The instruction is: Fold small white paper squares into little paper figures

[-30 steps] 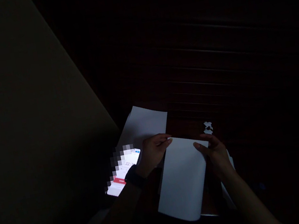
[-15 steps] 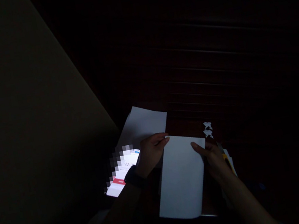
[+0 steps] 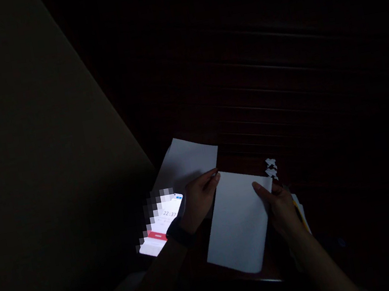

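Both of my hands hold a white sheet of paper above a dark table. My left hand, with a dark band at the wrist, pinches the sheet's upper left corner. Along the right edge, my right hand grips it with the thumb on top and the fingers hidden underneath. The lower right corner of the sheet curls slightly. More white paper lies behind my left hand. Beyond my right hand rest small cut white paper pieces.
A lit phone showing a timer lies to the left of my left wrist. Partly hidden by my right hand are a yellow-handled tool and more paper. A pale wall rises at left, dark ridged panelling at the back.
The held sheet has shifted slightly up and to the right with both hands, and its near edge has lifted. Both hands keep their hold.
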`<state>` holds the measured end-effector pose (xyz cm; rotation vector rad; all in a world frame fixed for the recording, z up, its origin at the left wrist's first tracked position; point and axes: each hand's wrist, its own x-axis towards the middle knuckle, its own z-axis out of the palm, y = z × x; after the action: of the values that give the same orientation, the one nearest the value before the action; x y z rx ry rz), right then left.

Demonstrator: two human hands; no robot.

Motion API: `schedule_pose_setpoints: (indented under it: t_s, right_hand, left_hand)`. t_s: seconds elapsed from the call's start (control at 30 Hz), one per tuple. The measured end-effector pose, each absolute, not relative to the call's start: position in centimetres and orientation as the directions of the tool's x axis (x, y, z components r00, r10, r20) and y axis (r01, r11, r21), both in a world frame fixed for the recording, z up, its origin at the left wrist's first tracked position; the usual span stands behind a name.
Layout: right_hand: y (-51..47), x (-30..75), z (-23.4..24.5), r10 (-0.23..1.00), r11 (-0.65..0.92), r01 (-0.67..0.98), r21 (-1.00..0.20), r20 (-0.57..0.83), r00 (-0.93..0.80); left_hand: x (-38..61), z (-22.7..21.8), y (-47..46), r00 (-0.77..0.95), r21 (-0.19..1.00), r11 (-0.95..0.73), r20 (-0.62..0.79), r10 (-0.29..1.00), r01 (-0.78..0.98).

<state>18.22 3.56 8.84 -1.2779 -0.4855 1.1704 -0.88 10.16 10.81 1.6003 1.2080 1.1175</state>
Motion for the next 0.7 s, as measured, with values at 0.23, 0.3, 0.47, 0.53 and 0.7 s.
schedule_pose_setpoints:
  t_s: [0.23,0.3,0.47,0.53,0.7]
  right_hand:
    - [3.6,18.3,8.0,0.803,-0.072,-0.324,-0.943,-0.247,0.542]
    - [3.6,18.3,7.9,0.802,-0.057,-0.315,-0.947,-0.231,0.55]
    - [3.5,18.2,8.1,0.822,-0.043,-0.308,-0.951,-0.209,0.53]
    - [3.5,18.1,8.2,0.82,-0.052,-0.299,-0.953,-0.212,0.532]
    - [3.5,18.1,8.4,0.824,-0.05,-0.294,-0.954,-0.206,0.528]
  left_hand:
    - [0.0,11.5,8.7,0.234,0.925,-0.266,0.204,0.951,0.272]
    - [0.4,11.4,8.5,0.23,0.926,-0.28,0.224,0.947,0.251]
    - [0.8,11.2,8.4,0.237,0.941,-0.287,0.242,0.941,0.182]
    - [0.9,11.3,8.3,0.261,0.945,-0.277,0.226,0.939,0.177]
    - [0.9,11.5,8.2,0.276,0.954,-0.264,0.219,0.936,0.139]
